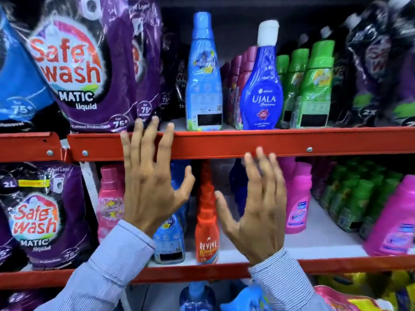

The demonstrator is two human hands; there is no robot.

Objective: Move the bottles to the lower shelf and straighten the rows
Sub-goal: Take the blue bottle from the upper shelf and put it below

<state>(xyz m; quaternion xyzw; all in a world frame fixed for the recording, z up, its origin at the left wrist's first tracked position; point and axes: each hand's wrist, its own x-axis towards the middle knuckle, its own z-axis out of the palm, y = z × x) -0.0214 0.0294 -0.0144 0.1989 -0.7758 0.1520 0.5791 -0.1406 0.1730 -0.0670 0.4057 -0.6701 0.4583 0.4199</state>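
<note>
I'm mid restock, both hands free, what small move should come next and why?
Probably lift the left hand to the light blue bottle on the upper shelf: it stands alone at the front, nearest that hand, and both hands are open and empty.

red shelf rail (pixel 224 142), pale blue bottle (pixel 204 72)

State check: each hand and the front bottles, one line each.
Left hand: open, fingers spread, empty.
Right hand: open, fingers spread, empty.
Tall light-blue plastic bottle: upright, upper shelf front.
Dark-blue Ujala bottle with white cap: upright, upper shelf front.
Red Revive bottle: upright, lower shelf front.
</note>
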